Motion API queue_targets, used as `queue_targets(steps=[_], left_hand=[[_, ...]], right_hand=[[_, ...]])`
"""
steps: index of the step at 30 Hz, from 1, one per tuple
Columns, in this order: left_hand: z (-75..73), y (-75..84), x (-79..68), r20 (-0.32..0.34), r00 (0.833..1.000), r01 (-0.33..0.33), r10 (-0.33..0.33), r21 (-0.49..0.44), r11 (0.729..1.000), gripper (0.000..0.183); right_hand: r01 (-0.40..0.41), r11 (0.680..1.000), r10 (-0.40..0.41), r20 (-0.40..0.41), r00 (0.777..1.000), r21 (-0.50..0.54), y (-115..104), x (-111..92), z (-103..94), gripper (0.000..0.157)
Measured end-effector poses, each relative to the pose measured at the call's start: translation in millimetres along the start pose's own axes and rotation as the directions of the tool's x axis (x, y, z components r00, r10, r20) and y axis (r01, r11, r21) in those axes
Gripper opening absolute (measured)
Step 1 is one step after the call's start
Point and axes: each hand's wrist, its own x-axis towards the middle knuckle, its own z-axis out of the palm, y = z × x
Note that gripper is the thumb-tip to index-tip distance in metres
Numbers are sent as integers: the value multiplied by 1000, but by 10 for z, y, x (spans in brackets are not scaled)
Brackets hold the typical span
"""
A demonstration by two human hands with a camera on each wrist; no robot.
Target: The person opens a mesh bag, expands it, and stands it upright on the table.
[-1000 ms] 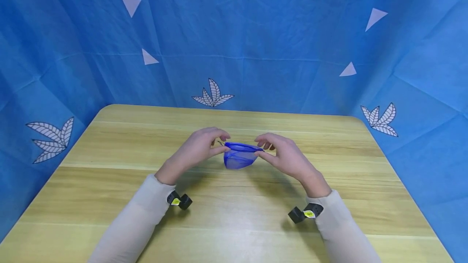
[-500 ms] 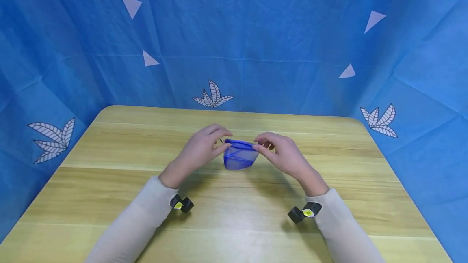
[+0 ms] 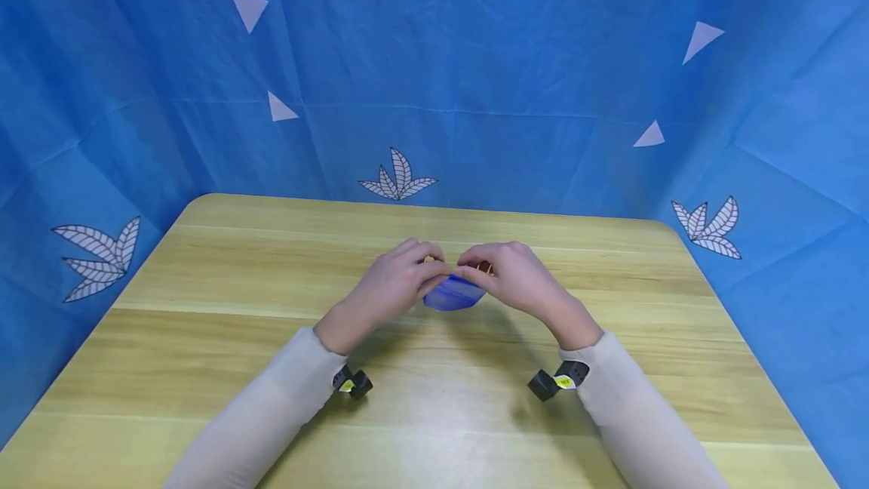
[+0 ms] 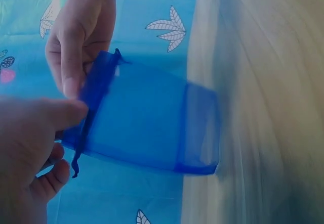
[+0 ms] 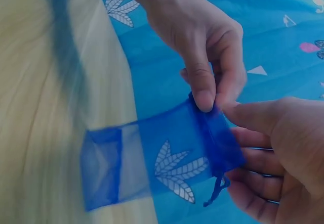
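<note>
A sheer blue drawstring pouch hangs by its gathered top between both hands above the table. My left hand pinches the top hem with thumb and fingers. Close beside it, thumb tips nearly meeting, my right hand pinches the same hem. In the left wrist view the pouch body stretches flat and see-through toward the table. A short drawstring end dangles from one side of the hem in the right wrist view. The parts of the hem under the fingers are hidden.
A light wood table lies below the hands. Behind it and at both sides hangs a blue curtain printed with leaves and triangles. Black wrist cameras are strapped at the cuffs.
Both hands have come closer together along the pouch's top, the left moving right and the right moving slightly left. The pouch has shifted a little to the right.
</note>
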Motion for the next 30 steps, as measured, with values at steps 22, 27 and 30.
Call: queue_targets(steps=[22, 27, 30], left_hand=[[-4, -46, -66, -81, 960, -267, 268, 20, 964, 28], [32, 14, -76, 19, 966, -257, 258, -50, 965, 32], [51, 40, -83, 53, 967, -243, 248, -85, 966, 33]], right_hand=[[-158, 987, 157, -27, 987, -21, -44, 25, -40, 7], [-139, 981, 151, 88, 985, -133, -108, 75, -29, 8], [-95, 976, 123, 139, 983, -195, -136, 90, -21, 7]])
